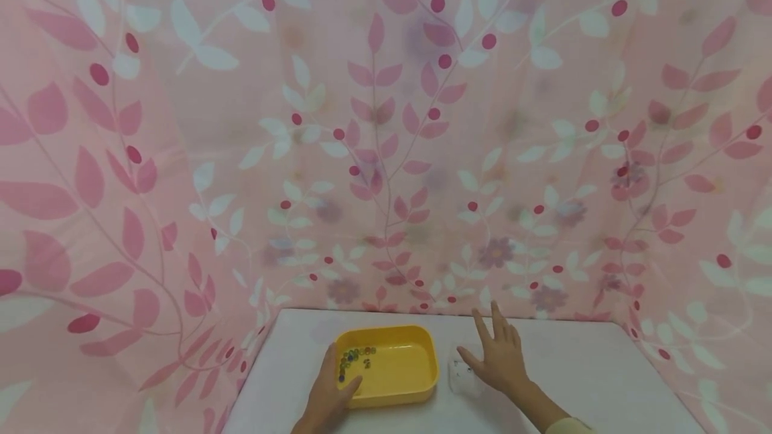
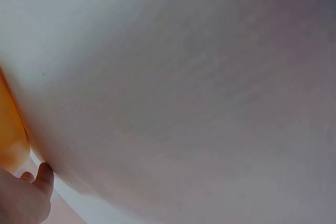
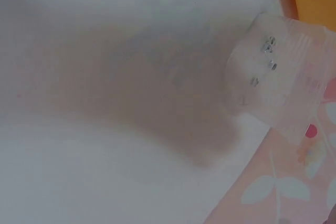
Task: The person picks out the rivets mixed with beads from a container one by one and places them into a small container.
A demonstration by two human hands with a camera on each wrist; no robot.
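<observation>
Two hands at work on a white table (image 1: 603,367), walled on three sides by pink leaf-print cloth (image 1: 386,153).

Tray (image 1: 416,380): yellow, rounded corners, sits near the table's front edge, left of centre. Its floor is bare apart from one corner.

Left hand (image 1: 328,394): at the tray's near left corner. Thumb hooked over the rim into the tray, the rest of the hand against the outer wall, so it grips the rim. Left wrist view shows only a fingertip and a sliver of yellow beside the white table; no more of the grip to be read there.

Right hand (image 1: 497,353): just right of the tray, fingers straight and spread, palm down, holding nothing. Its thumb side lies over or touches the bag; contact cannot be told.

Bag (image 3: 275,77): small, clear plastic, flat on the table, between tray and right hand, with a few tiny beads showing inside.

Beads (image 1: 354,357): small cluster, dark and mixed colours, in the tray's far left corner, just beyond the left thumb.
</observation>
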